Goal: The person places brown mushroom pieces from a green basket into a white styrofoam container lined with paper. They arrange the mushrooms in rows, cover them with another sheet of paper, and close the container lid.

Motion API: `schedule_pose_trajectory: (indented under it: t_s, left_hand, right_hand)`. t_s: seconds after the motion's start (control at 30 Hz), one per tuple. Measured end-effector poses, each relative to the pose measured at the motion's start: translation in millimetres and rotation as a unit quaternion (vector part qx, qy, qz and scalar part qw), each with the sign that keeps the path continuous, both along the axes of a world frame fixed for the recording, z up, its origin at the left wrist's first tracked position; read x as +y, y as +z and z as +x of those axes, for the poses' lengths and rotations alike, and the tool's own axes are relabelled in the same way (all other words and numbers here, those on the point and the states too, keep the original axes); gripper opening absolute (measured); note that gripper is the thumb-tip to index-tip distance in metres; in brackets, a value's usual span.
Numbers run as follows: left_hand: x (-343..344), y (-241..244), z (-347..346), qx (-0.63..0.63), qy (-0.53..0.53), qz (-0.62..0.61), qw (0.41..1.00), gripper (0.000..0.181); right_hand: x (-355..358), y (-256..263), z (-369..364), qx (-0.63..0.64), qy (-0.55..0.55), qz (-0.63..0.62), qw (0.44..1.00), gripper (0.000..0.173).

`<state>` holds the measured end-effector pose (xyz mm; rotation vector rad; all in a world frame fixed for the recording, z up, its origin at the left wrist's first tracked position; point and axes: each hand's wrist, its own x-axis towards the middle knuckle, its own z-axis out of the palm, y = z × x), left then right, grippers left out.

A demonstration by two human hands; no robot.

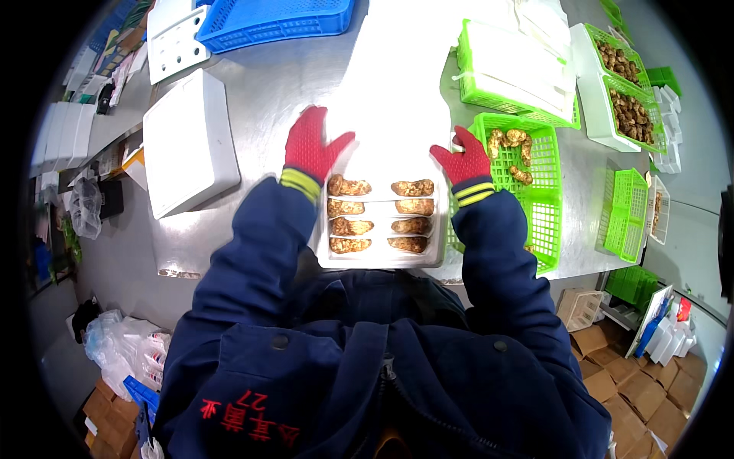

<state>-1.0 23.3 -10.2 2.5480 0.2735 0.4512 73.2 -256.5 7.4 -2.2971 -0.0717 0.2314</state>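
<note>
A white foam box point(381, 261) stands at the table's front edge, with matsutake-like mushrooms point(350, 226) lying in two columns, white sheets between the rows. Bright white sheet material point(395, 86) spreads from the box's far part up the table, its detail lost in glare. My left hand point(315, 142), in a red knitted glove with a yellow-striped cuff, is at the box's far left, thumb spread from the fingers. My right hand point(465, 157), gloved alike, is at the far right, thumb and fingers apart. Whether either touches the sheet is unclear. Beside my right hand, a green basket point(545, 224) holds several mushrooms.
A white foam box or lid point(186, 143) lies on the metal table point(258, 92) at left. A blue crate point(281, 26) is at the back. Green baskets point(516, 103) with white sheets, baskets of mushrooms point(629, 115) and another green basket point(627, 215) stand at right.
</note>
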Motion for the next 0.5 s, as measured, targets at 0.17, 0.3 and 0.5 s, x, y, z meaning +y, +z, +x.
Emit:
schedule_pose_trajectory:
  t_s: [0.17, 0.3, 0.5]
  left_hand:
    - [25.4, 7.5, 65.5, 0.223, 0.029, -0.244, 0.943, 0.078]
    - [14.9, 14.2, 51.6, 0.121, -0.024, -0.458, 0.88, 0.061]
    - [25.3, -17.5, -12.6, 0.077, -0.004, -0.173, 0.982, 0.054]
  right_hand:
    - [10.3, -31.7, 5.8, -0.049, 0.008, 0.09, 0.995, 0.081]
    - [-8.8, -52.3, -8.5, -0.024, 0.0, 0.183, 0.983, 0.064]
    - [-8.3, -33.2, -24.8, -0.021, 0.007, 0.243, 0.97, 0.042]
